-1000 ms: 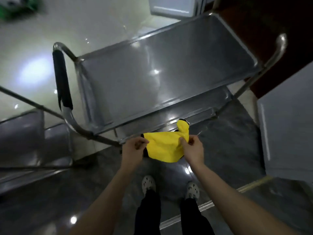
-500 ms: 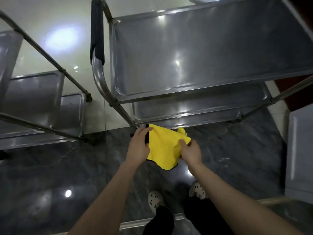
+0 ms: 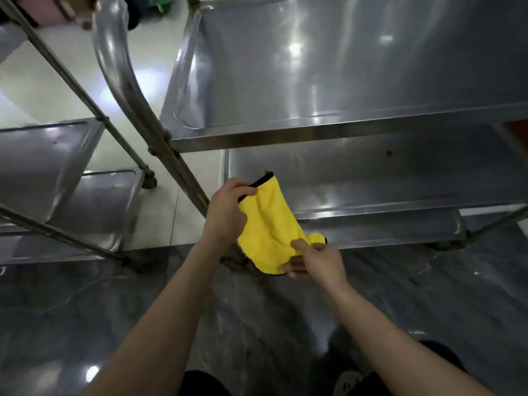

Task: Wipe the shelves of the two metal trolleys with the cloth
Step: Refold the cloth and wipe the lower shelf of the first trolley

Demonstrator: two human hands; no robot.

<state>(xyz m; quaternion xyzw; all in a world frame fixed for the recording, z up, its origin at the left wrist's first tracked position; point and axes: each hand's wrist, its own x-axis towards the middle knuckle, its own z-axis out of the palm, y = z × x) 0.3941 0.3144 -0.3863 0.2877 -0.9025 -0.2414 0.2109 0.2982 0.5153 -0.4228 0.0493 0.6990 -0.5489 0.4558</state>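
Cloth [image 3: 270, 224] (yellow, black-edged) hangs rumpled, pinched by left hand [image 3: 225, 214] and right hand [image 3: 317, 260].

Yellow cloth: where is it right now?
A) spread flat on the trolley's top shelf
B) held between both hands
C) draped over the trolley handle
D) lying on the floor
B: the left hand grips the black-trimmed upper edge of the yellow cloth and the right hand pinches its lower corner, so it hangs between them, below the bare top shelf.
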